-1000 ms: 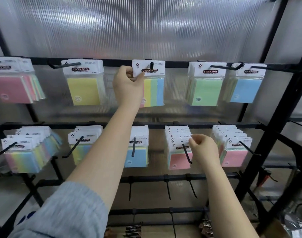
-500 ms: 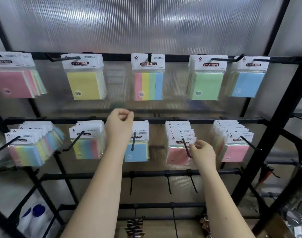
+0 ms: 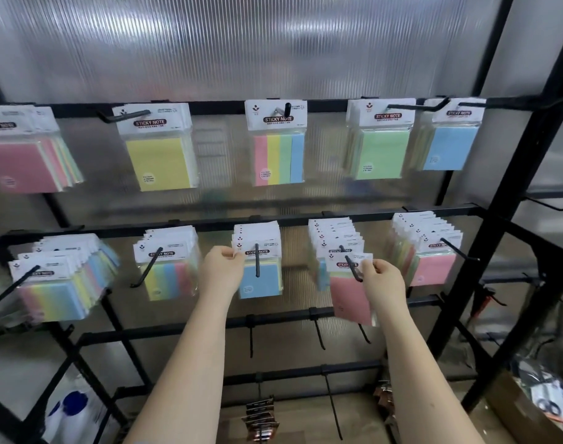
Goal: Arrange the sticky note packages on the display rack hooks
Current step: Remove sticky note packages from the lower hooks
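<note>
Right hand (image 3: 384, 282): fingertips pinch header card corner of pink package (image 3: 350, 291), at the tip of its hook (image 3: 350, 267). Package hangs long axis vertical, tilted, face toward camera. Left hand (image 3: 222, 272): pinches header edge of blue package (image 3: 259, 277), middle row of rack (image 3: 514, 193). Headers read "STICKY NOTE".

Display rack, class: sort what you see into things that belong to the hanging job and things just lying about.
Job:
- left hand, pinching the blue package
- right hand, pinching the pink package
- rack hooks

Lying about:
- blue-and-white bag
- dark packets
- box of scissors
</note>
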Demonstrator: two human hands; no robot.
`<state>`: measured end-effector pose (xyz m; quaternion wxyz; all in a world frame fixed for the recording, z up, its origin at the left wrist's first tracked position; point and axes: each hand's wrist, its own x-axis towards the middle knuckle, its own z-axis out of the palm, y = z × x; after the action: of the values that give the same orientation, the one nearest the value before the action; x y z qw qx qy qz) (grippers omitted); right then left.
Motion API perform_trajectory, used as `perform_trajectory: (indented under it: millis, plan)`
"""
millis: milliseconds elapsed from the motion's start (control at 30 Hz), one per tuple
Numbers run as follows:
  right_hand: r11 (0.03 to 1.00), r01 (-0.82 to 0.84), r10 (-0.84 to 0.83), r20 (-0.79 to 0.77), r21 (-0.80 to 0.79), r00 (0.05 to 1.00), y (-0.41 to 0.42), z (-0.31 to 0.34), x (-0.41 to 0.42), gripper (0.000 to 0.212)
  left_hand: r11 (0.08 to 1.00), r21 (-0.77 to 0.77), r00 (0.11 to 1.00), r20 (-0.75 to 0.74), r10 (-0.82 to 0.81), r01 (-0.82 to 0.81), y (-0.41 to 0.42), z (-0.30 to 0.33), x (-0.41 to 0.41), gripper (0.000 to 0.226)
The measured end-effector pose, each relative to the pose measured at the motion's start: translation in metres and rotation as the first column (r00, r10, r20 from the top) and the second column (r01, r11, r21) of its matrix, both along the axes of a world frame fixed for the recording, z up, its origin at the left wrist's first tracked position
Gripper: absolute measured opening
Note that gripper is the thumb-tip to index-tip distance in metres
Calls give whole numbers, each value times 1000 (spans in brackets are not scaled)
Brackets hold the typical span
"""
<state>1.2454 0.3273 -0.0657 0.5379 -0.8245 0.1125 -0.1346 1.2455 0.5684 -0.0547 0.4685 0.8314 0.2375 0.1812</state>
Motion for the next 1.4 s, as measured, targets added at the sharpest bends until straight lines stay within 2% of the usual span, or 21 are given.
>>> perform_trajectory:
  millis: [133, 267, 400, 467, 633, 733, 867, 1100, 1267, 1400]
  plan:
    - [997, 19, -21, -18, -71, 1000, 1, 6, -11, 36, 997, -42, 997, -48, -60, 58, -1, -3, 3, 33]
    - [985, 61, -65, -15, -164, 998, -3, 11, -22, 41, 998, -32, 998, -30, -47, 46, -4, -5, 1, 26]
    - [970, 84, -87, 0, -228, 996, -8, 19, -37, 45, 999, -42, 1000, -5, -2, 2, -9, -6, -5, 33]
    - [979, 91, -90, 13, -185, 996, -9, 26, -43, 44, 998, -55, 1000, 9, 13, -13, -13, -8, -8, 22]
    - [993, 108, -105, 71, -43, 992, -15, 45, -56, 37, 989, -134, 998, 18, -57, 59, -18, -13, -9, 14]
    - [992, 123, -126, 95, 36, 987, -18, 53, -64, 30, 984, -142, 994, 21, -108, 110, -21, -15, -11, 25]
    - [984, 151, -162, 117, 95, 980, -18, 58, -73, 34, 982, -121, 990, 38, -138, 142, -23, -8, -20, 32]
    - [953, 270, -293, 181, 138, 939, -5, 57, -92, 32, 983, -49, 984, 31, -174, 175, -20, 5, -46, 33]
    - [919, 358, -387, 209, 164, 898, 8, 49, -110, 42, 959, -8, 957, 62, -283, 284, -9, 13, -68, 28]
    - [904, 374, -418, 243, 208, 876, 14, 46, -124, 41, 934, 13, 931, 77, -357, 357, 1, 24, -77, 31]
